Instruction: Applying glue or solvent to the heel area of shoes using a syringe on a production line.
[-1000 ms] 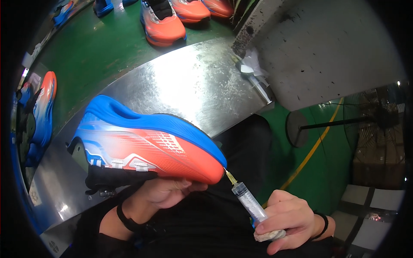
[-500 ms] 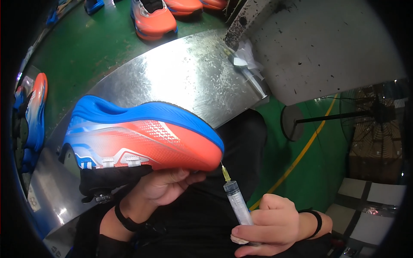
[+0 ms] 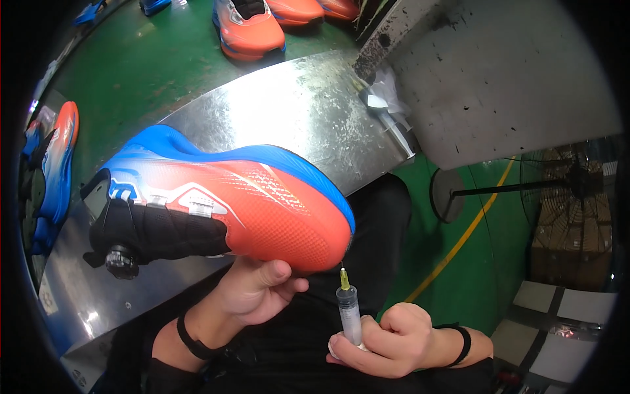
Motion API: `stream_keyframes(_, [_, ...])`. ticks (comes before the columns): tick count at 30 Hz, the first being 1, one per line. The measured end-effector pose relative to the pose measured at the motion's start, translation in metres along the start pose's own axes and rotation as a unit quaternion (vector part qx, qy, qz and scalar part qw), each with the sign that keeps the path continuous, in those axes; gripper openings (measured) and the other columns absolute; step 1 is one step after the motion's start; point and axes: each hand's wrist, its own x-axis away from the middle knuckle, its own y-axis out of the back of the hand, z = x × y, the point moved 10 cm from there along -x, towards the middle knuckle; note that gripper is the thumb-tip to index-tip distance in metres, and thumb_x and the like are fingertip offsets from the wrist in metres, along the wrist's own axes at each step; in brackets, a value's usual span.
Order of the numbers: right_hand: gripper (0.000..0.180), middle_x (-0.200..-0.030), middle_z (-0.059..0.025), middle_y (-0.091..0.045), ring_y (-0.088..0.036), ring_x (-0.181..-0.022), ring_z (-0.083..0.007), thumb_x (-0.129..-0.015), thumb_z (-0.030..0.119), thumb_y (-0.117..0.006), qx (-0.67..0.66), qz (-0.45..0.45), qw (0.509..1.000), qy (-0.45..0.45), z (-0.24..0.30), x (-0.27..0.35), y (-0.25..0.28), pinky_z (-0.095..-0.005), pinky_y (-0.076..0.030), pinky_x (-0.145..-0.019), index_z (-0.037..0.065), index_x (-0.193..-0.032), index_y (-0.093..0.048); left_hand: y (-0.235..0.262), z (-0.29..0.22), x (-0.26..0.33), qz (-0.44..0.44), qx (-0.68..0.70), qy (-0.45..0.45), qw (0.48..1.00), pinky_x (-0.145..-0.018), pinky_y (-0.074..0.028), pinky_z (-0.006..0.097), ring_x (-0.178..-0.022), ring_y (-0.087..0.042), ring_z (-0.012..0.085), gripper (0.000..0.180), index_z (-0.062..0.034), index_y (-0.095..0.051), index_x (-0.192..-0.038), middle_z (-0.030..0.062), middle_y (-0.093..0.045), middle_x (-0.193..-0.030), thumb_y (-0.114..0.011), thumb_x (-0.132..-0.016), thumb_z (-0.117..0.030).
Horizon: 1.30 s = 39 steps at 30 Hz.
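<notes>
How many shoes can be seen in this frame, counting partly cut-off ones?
6, perhaps more past the rim. One orange-and-blue shoe is in the left hand; one lies at the left edge; three orange ones sit along the top; a blue one beside them.

Shiny steel bench (image 3: 275, 105): syringe (image 3: 387, 115) at far edge. Green belt (image 3: 151, 59): orange shoe (image 3: 249, 29).

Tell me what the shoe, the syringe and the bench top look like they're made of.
Shoe: orange upper seems woven mesh, by its fine dotted texture; blue sole looks like matte foam or rubber. Syringe: clear plastic barrel, see-through. Bench top: sheet metal, probably steel, scratched and glaring.
</notes>
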Motion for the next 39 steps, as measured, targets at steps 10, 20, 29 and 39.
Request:
stream_keyframes(10, [0.034, -0.067, 0.0006, -0.044, -0.03, -0.051, -0.009, -0.06, 0.01, -0.065, 0.009, 0.014, 0.999, 0.037, 0.006, 0.009, -0.005, -0.0174, -0.027, -0.039, 0.015, -0.093, -0.067, -0.022, -0.006, 0.005, 0.001, -0.065, -0.003, 0.998, -0.073, -0.054, 0.022, -0.111, -0.057, 0.0282, 0.05, -0.011, -0.049, -0.126, 0.0083, -0.062, -0.114, -0.065, -0.083, -0.034])
stream_keyframes(20, [0.034, -0.063, 0.0093, -0.05, -0.027, -0.048, -0.0074, -0.064, 0.032, -0.082, -0.011, -0.034, 0.997, 0.068, 0.021, 0.004, 0.015, -0.0226, -0.02, -0.046, 0.024, -0.091, -0.064, -0.016, -0.008, 0.02, -0.006, 0.008, 0.021, 1.0, -0.076, -0.057, 0.031, -0.106, -0.06, 0.0222, 0.043, -0.0101, -0.047, -0.125, 0.0088, -0.059, -0.116, -0.064, -0.086, -0.012])
stream_keyframes(29, [0.042, -0.071, -0.0011, -0.057, -0.04, -0.057, -0.0201, -0.065, 0.03, -0.078, -0.055, -0.035, 0.998, -0.019, -0.031, 0.003, -0.014, -0.0334, -0.03, -0.057, 0.009, -0.096, -0.059, 0.04, -0.039, 0.155, -0.139, -0.028, -0.067, 0.988, -0.1, -0.041, 0.04, -0.116, -0.052, 0.0249, 0.072, -0.0017, -0.033, -0.134, 0.0155, -0.049, -0.127, -0.069, -0.072, -0.003])
stream_keyframes(39, [0.043, -0.072, -0.0014, -0.061, -0.045, -0.056, -0.017, -0.06, 0.027, -0.08, -0.154, -0.04, 0.985, -0.071, -0.063, -0.005, -0.038, -0.0305, -0.031, -0.056, 0.008, -0.095, -0.063, 0.007, -0.192, 0.071, -0.115, -0.267, -0.235, 0.928, -0.096, -0.045, 0.036, -0.11, -0.056, 0.0226, 0.066, 0.0032, -0.041, -0.127, 0.0145, -0.054, -0.122, -0.073, -0.074, -0.02])
